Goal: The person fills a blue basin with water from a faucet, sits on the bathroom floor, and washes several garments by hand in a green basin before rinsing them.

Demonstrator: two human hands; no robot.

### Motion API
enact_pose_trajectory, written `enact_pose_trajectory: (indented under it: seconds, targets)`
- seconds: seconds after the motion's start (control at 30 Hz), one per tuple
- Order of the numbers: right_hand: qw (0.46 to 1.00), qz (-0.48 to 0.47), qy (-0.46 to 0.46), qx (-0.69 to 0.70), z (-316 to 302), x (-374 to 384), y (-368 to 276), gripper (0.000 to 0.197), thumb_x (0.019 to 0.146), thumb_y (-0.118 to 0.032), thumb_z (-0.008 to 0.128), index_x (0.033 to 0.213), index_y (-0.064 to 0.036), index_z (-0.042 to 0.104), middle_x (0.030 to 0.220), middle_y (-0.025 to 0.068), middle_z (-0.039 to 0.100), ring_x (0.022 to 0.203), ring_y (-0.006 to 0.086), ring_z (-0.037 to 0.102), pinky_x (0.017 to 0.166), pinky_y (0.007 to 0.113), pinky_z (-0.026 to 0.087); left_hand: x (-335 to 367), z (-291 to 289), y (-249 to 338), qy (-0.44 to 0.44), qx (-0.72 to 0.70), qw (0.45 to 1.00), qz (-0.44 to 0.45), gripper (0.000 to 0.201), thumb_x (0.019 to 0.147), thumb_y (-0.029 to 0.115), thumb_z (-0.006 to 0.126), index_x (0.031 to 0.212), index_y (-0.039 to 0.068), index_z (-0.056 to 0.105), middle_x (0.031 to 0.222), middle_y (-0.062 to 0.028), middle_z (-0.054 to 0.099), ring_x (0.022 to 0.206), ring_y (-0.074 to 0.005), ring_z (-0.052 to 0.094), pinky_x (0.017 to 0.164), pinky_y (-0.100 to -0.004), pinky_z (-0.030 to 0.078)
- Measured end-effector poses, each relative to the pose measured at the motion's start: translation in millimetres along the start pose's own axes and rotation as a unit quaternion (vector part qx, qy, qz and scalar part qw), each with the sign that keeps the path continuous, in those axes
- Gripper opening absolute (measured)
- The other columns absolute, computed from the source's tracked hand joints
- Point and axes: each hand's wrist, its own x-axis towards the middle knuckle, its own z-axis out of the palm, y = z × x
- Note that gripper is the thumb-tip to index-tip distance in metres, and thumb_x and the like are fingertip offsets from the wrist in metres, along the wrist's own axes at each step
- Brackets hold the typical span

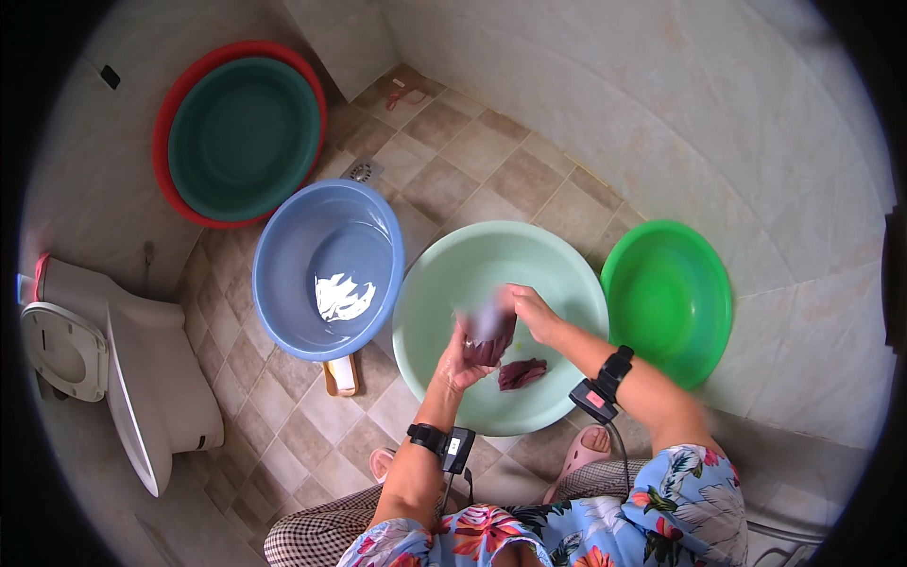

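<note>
Over a pale mint-green basin (435, 283), both my hands hold a dark maroon cloth (487, 352), small like a sock. Its upper part is a pale blur, so its exact kind does not show. My left hand (463, 362) cups the cloth from below, fingers curled round it. At its upper right side, my right hand (532, 314) is closed on the cloth with bent fingers. A second maroon cloth (522, 374) lies crumpled on the basin's bottom, just below the held one.
Left stands a blue basin (283, 255) holding something bright white (343, 297); below it, white soap (342, 371) in a tan dish. A green basin (669, 302) is at right. Red (162, 142) and teal (241, 132) basins lean nested against the wall. A toilet (161, 406) stands left.
</note>
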Motion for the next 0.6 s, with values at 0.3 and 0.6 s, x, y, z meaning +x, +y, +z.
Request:
enact_pose_trajectory:
  seconds: [0.3,0.6]
  targets:
    - [0.903,0.162,-0.12,0.378,-7.8,-11.1,25.9,0.051,0.086,-0.038,0.048,0.126,-0.0063,0.047,0.122,0.0149,0.054,0.112,0.0267,0.052,0.1,0.043,0.039,-3.0,45.2,-25.2,-0.01,-0.033,0.998,0.06,0.047,0.076,0.014,0.062,0.12,0.007,0.047,0.111,-0.0147,0.055,0.1,-0.0326,0.055,0.084,-0.0502,0.047]
    - [0.979,0.104,-0.056,0.169,3.4,-0.7,-24.0,0.026,0.073,-0.014,0.074,0.089,-0.0099,0.054,0.079,0.0011,0.055,0.074,0.012,0.055,0.065,0.028,0.048,4.7,56.3,-25.9,-0.04,-0.062,0.996,-0.053,0.025,0.083,0.012,0.059,0.103,0.001,0.05,0.087,-0.0088,0.051,0.074,-0.0157,0.048,0.061,-0.0252,0.044]
